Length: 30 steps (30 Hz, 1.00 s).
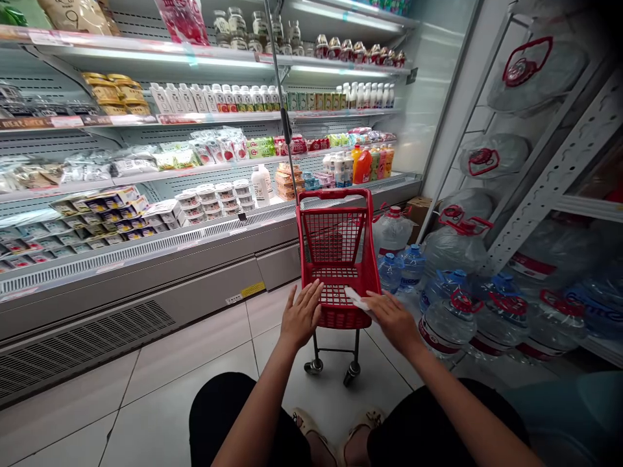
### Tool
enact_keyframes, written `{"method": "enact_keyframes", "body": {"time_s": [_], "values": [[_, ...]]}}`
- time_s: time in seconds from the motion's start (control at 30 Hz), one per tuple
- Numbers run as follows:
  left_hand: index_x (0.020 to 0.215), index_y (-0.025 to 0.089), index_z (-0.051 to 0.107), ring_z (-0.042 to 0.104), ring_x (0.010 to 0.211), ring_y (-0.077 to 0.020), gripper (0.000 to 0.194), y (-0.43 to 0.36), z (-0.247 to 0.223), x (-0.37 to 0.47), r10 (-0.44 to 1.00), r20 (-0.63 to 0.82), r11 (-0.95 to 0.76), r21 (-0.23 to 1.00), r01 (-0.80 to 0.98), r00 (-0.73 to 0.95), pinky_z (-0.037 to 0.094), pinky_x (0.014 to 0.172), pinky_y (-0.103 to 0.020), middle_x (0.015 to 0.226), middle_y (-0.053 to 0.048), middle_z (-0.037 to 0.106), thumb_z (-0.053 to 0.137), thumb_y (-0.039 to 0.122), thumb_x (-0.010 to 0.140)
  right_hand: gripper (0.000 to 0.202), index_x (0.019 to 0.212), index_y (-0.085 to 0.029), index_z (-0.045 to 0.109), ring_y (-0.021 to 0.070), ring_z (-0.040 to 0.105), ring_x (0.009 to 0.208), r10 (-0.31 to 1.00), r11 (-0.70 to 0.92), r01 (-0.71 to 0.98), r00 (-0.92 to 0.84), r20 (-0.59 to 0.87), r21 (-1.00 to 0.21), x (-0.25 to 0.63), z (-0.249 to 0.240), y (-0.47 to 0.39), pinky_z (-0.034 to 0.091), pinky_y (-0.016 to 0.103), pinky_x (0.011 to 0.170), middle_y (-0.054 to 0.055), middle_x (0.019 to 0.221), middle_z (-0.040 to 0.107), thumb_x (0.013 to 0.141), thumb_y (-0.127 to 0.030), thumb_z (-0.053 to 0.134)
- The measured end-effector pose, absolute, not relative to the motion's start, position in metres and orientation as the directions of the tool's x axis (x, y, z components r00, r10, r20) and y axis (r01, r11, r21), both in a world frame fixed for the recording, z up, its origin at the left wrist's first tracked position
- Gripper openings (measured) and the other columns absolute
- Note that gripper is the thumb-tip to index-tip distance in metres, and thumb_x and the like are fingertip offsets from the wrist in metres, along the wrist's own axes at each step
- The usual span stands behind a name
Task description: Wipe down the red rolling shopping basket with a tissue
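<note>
A small red plastic shopping cart point(335, 269) stands in front of me, with a slatted basket on a wheeled metal frame. My left hand point(302, 316) is stretched out at the cart's near left side, fingers extended and holding nothing. Whether it touches the rim I cannot tell. In my right hand point(392, 319), at the near right corner of the cart, is a crumpled white tissue point(357, 299), pinched between thumb and fingers. One end of the tissue hangs over the basket. Only slats show inside the basket.
Beyond the cart runs a refrigerated display case point(204, 272) stocked with bottles, tubs and packets. Large water bottles point(450, 321) crowd the floor on the right, beside a white metal rack point(540, 194) holding more. Pale tiles point(189, 370) cover the floor.
</note>
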State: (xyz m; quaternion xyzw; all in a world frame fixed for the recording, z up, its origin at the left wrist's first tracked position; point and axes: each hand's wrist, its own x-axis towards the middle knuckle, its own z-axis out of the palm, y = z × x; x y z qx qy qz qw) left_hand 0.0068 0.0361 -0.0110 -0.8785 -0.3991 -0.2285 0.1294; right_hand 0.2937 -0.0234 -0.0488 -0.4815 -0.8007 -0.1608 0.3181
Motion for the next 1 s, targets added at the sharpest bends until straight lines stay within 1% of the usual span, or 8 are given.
{"method": "enact_keyframes", "body": {"time_s": [0.13, 0.27, 0.37, 0.5, 0.63, 0.77, 0.9, 1.0], "values": [[0.167, 0.032, 0.015, 0.039, 0.152, -0.0181, 0.062, 0.034, -0.01, 0.004, 0.641, 0.485, -0.662, -0.043, 0.749, 0.595, 0.013, 0.133, -0.046, 0.167, 0.003, 0.036, 0.035, 0.025, 0.108, 0.047, 0.145, -0.029, 0.057, 0.0211, 0.054, 0.141, 0.669, 0.583, 0.811, -0.441, 0.599, -0.054, 0.342, -0.032, -0.011, 0.037, 0.053, 0.124, 0.002, 0.14, 0.068, 0.104, -0.012, 0.04], [0.166, 0.031, 0.021, 0.037, 0.153, -0.017, 0.06, 0.035, -0.01, 0.007, 0.638, 0.467, -0.678, -0.036, 0.734, 0.612, 0.014, 0.133, -0.046, 0.168, 0.003, 0.035, 0.033, 0.024, 0.108, 0.044, 0.146, -0.029, 0.056, 0.0225, 0.05, 0.144, 0.712, 0.562, 0.815, -0.388, 0.586, -0.143, 0.352, -0.016, 0.011, 0.038, 0.057, 0.123, 0.003, 0.142, 0.067, 0.107, -0.019, 0.039], [0.164, 0.03, 0.028, 0.036, 0.154, -0.0191, 0.057, 0.038, -0.01, 0.01, 0.677, 0.48, -0.632, -0.008, 0.775, 0.558, 0.017, 0.132, -0.048, 0.167, 0.002, 0.036, 0.033, 0.027, 0.108, 0.043, 0.143, -0.027, 0.059, 0.0224, 0.055, 0.141, 0.705, 0.567, 0.806, -0.368, 0.606, -0.171, 0.339, -0.021, 0.012, 0.04, 0.056, 0.122, 0.004, 0.137, 0.07, 0.106, -0.016, 0.039], [0.162, 0.021, 0.036, 0.042, 0.151, -0.0248, 0.055, 0.042, -0.01, 0.03, 0.759, 0.498, -0.52, 0.073, 0.851, 0.42, 0.02, 0.131, -0.052, 0.161, -0.006, 0.047, 0.035, 0.032, 0.108, 0.048, 0.146, -0.024, 0.057, 0.0218, 0.059, 0.136, 0.672, 0.562, 0.813, -0.344, 0.656, -0.15, 0.296, -0.04, -0.006, 0.044, 0.051, 0.12, 0.007, 0.14, 0.068, 0.103, -0.01, 0.04], [0.166, 0.023, 0.024, 0.042, 0.151, -0.0215, 0.059, 0.039, -0.008, 0.064, 0.709, 0.506, -0.618, 0.11, 0.779, 0.491, 0.027, 0.129, -0.047, 0.163, -0.005, 0.044, 0.032, 0.033, 0.108, 0.049, 0.146, -0.021, 0.058, 0.025, 0.065, 0.129, 0.675, 0.53, 0.84, -0.334, 0.658, -0.118, 0.249, -0.044, -0.017, 0.05, 0.048, 0.115, 0.011, 0.14, 0.068, 0.101, -0.008, 0.044], [0.168, 0.028, 0.013, 0.039, 0.152, -0.0214, 0.062, 0.029, -0.006, 0.067, 0.728, 0.471, -0.618, 0.136, 0.774, 0.499, 0.032, 0.125, -0.045, 0.168, -0.003, 0.036, 0.029, 0.039, 0.109, 0.043, 0.139, -0.021, 0.065, 0.0234, 0.07, 0.12, 0.608, 0.645, 0.761, -0.458, 0.648, -0.068, 0.232, -0.033, -0.02, 0.054, 0.044, 0.113, 0.01, 0.128, 0.074, 0.1, -0.009, 0.05], [0.168, 0.028, 0.009, 0.033, 0.155, -0.0253, 0.07, 0.017, -0.004, 0.039, 0.712, 0.448, -0.639, 0.096, 0.763, 0.54, 0.03, 0.126, -0.047, 0.173, -0.005, 0.022, 0.035, 0.05, 0.108, 0.045, 0.144, -0.026, 0.06, 0.0181, 0.062, 0.132, 0.529, 0.776, 0.63, -0.613, 0.587, -0.041, 0.259, -0.014, -0.009, 0.047, 0.044, 0.119, 0.003, 0.139, 0.069, 0.103, -0.01, 0.047], [0.168, 0.027, 0.006, 0.034, 0.155, -0.0256, 0.072, 0.011, -0.002, 0.026, 0.699, 0.445, -0.651, 0.073, 0.755, 0.56, 0.03, 0.125, -0.045, 0.173, -0.006, 0.021, 0.037, 0.049, 0.107, 0.05, 0.149, -0.03, 0.054, 0.0168, 0.055, 0.14, 0.563, 0.761, 0.645, -0.61, 0.558, -0.063, 0.29, -0.001, 0.016, 0.041, 0.046, 0.124, 0.0, 0.147, 0.062, 0.104, -0.011, 0.044]]}}
